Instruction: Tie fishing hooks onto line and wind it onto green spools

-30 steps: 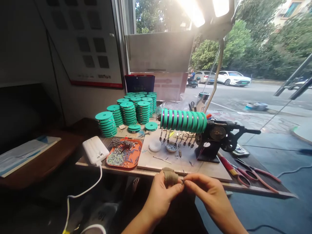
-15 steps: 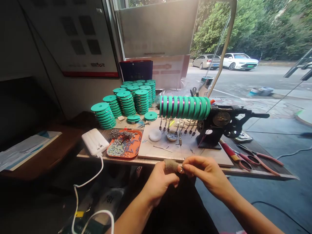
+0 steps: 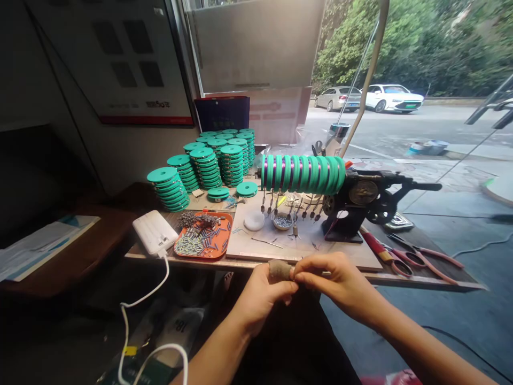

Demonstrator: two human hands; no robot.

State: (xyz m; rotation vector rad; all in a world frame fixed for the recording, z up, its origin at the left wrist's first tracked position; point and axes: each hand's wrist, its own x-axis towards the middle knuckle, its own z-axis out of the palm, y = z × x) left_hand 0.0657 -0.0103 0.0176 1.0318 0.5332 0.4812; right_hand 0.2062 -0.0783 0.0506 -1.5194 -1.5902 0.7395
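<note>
My left hand (image 3: 266,291) is closed in front of the table edge, its index finger wrapped in a brown cloth band (image 3: 279,270). Against its fingertips, my right hand (image 3: 331,275) pinches with thumb and forefinger. Whatever lies between the fingertips is too small to make out. Beyond the hands, a row of green foam spools (image 3: 302,175) sits on the shaft of a black hand-cranked winder (image 3: 363,195), with dark line around them and small metal pieces hanging below. A small bowl of metal beads (image 3: 282,221) stands beneath the row, next to a white round disc (image 3: 254,222).
An orange tray (image 3: 228,235) of small metal and tube parts lies left, beside a white power bank (image 3: 155,232) with a cable. Stacks of green spools (image 3: 168,188) stand behind. Scissors (image 3: 401,264) and long-handled pliers (image 3: 436,260) lie at the right. A thin metal needle-like tool (image 3: 266,243) rests on the board.
My right hand has shifted slightly left, closer against the left fingertips. The left thumb has come up to meet them. The view has moved a little.
</note>
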